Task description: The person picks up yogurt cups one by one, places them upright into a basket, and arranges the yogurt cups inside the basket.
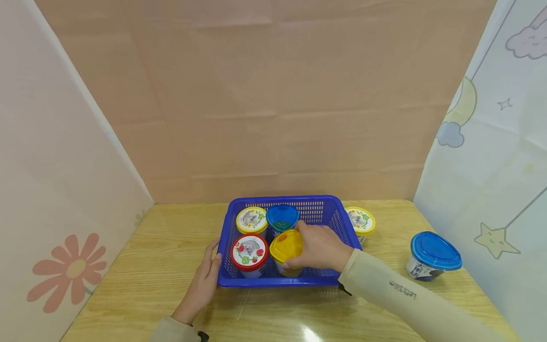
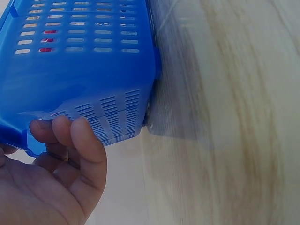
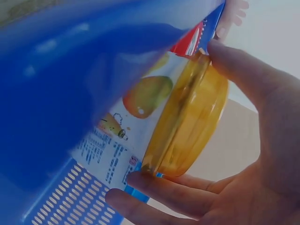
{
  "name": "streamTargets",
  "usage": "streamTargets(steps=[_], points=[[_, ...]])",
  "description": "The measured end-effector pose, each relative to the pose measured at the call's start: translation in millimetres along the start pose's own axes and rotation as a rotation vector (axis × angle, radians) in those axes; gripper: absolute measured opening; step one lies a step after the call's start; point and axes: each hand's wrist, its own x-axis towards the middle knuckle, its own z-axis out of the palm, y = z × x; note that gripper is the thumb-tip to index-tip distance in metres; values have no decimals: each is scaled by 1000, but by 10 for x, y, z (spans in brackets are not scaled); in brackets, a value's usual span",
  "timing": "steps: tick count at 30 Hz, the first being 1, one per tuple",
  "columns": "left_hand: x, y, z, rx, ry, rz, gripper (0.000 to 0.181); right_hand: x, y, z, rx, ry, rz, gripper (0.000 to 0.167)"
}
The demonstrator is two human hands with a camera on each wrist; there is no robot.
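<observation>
In the head view a blue basket holds several lidded cups. My right hand grips the cup with the domed yellow lid, which stands inside near the front rim, slightly tilted. In the right wrist view the thumb and fingers of the hand span the yellow lid. My left hand holds the basket's left rim; the left wrist view has its fingers curled at the edge of the basket. Beside the gripped cup are a red-lidded cup, a white-and-yellow-lidded cup and a blue-lidded cup.
Just right of the basket stands another cup with a white-and-yellow lid. Farther right, near the table's right edge, is a cup with a domed blue lid. Decorated panels flank the wooden table, with a tan sheet behind.
</observation>
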Motion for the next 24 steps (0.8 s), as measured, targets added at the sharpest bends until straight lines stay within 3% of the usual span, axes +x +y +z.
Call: streamTargets(steps=[13, 24], points=[[-2, -15, -3, 13, 15, 8, 47, 20, -67, -12, 18, -82, 24, 87], [12, -29, 3, 2, 5, 7, 47, 131, -85, -44, -80, -81, -1, 93]])
